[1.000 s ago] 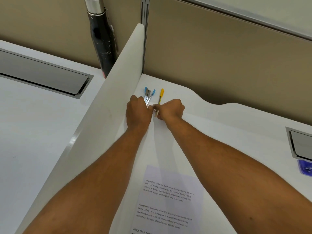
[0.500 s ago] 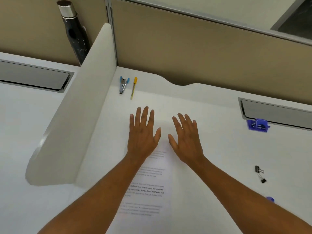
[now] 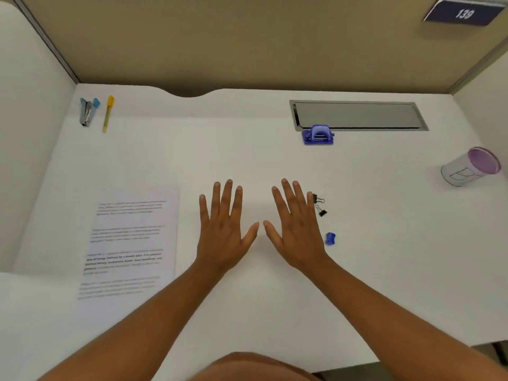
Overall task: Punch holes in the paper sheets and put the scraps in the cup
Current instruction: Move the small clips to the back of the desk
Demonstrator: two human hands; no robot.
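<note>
Two hands are lying palm-down on the white desk [image 3: 247, 149], side by side at its centre. The left hand [image 3: 224, 229] is resting with fingers straight and spread apart, holding nothing; the right hand [image 3: 295, 229] is doing the same, its thumb nearly meeting the left thumb.

One stack of printed paper sheets [image 3: 129, 243] is lying flat at about 9 o'clock from the hands, just beside the left hand but apart from it. Its long axis is running from near edge to far edge of the desk, tilted slightly clockwise, with the text lines crossing it left to right.

One blue hole punch [image 3: 318, 135] is sitting at 1 o'clock, touching the near rim of the grey cable hatch [image 3: 357, 115]; its long axis is lying left to right, and which way its slot is facing cannot be told.

One clear cup [image 3: 470, 166] with a purple inside is standing at 2 o'clock, well apart.

Two black binder clips [image 3: 319, 204] are lying just beside the right little finger; one small blue object [image 3: 330, 238] is resting just below them. At 11 o'clock, one blue-handled staple remover [image 3: 88, 111] and one yellow pen [image 3: 107, 114] are lying side by side, pointing toward the near edge.
</note>
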